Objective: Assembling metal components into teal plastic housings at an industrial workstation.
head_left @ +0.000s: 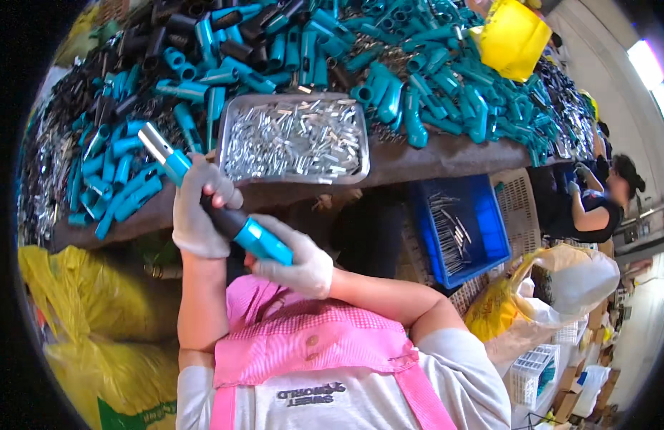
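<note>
Across my body I hold a long teal and black tool handle (265, 241) tilted, its bare silver metal end pointing up and left. My left hand (201, 208), in a thin whitish glove, is closed round its middle. Gloved likewise, my right hand (303, 264) grips the teal lower end. Just beyond my left hand, at the table's near edge, sits a clear plastic tray (362, 154) filled with small silver metal pieces. Teal plastic handle parts (135, 199) lie in a heap to the left of my left hand.
Teal and black parts (432, 86) cover the brown-topped table (461, 154), with a yellow container (515, 39) among them. Below right stands a blue crate (493, 228) of thin metal rods. Yellow bags (95, 308) are at left, a sack (561, 287) at right. Another person (593, 208) sits far right.
</note>
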Motion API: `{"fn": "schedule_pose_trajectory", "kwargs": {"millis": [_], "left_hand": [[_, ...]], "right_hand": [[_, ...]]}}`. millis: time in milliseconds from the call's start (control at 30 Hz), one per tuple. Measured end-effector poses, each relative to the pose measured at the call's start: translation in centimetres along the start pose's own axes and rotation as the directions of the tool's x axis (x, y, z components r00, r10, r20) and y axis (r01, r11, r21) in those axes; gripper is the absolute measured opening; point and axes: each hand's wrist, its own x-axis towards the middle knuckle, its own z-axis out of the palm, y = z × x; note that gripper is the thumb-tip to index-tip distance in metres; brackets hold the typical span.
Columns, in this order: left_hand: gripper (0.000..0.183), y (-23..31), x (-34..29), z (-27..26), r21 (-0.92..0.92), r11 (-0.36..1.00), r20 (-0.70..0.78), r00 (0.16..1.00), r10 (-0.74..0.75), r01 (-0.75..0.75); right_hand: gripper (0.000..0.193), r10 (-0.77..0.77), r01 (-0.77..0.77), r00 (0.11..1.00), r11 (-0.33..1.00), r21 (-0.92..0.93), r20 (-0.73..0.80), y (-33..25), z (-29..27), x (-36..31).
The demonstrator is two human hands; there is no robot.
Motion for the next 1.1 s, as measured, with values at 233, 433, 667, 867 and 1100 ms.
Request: {"fn": "schedule_pose_trajectory", "kwargs": {"millis": [233,433,667,867,1100], "left_hand": [[0.042,0.6,0.1,-1.2,-0.072,0.994,-0.067,0.994,-0.084,0.079],[0.061,-1.2,-0.7,-3.8,0.143,0.968,0.276,0.931,-0.238,0.205],[0.063,-2.1,0.6,-4.9,0.260,0.930,0.377,0.859,-0.345,0.260],[0.060,-2.9,1.7,-5.5,0.278,0.925,0.384,0.853,-0.354,0.259],[0.034,-2.4,1.4,-5.8,0.484,0.829,0.277,0.850,-0.448,0.280]], "right_hand": [[0.022,-0.671,0.126,0.726,0.344,-0.931,-0.150,-10.2,-15.7,5.8],[0.024,-0.473,-0.518,0.781,-0.126,-0.846,-0.408,-17.6,-33.0,15.6],[0.030,-0.515,-0.462,0.825,-0.381,-0.801,-0.231,-18.2,-35.1,21.7],[0.024,-0.513,-0.449,0.811,-0.239,-0.861,-0.280,-18.4,-34.6,21.5],[0.038,-0.474,0.470,0.866,0.880,-0.068,-0.160,-17.7,-21.1,14.5]]}}
